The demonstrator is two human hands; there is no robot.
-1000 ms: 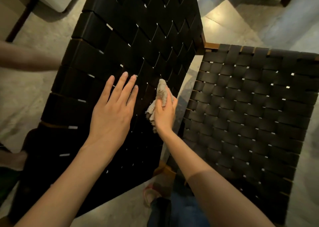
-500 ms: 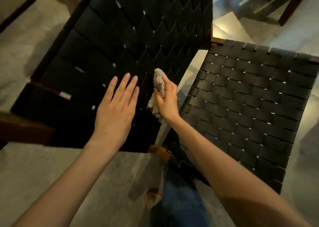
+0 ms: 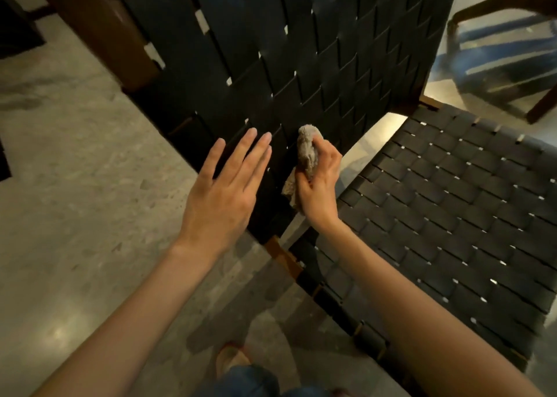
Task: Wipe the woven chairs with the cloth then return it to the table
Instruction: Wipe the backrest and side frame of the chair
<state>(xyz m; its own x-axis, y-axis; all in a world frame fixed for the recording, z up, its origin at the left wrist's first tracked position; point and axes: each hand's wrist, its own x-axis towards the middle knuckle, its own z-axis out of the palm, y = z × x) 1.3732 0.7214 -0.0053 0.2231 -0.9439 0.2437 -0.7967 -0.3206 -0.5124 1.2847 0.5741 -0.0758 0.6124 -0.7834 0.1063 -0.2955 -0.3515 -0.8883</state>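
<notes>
Head view: the right hand (image 3: pixel 319 191) holds a crumpled cloth (image 3: pixel 306 149) in its grip against the left woven chair (image 3: pixel 301 50). The left hand (image 3: pixel 220 197) keeps a wide grip, fingers straight.

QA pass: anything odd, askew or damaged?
Nothing spilled or damaged. The dark woven panel by the left hand slants steeply beside the level woven seat, possibly just a backrest. Right hand grips the cloth.

readable text: none in view
woven chairs (image 3: pixel 452 215): no lettering, brand mark or number legible on the dark straps or wooden frames
cloth (image 3: pixel 306 155): no tag or print legible
floor (image 3: pixel 75 215): no signs or markings legible
</notes>
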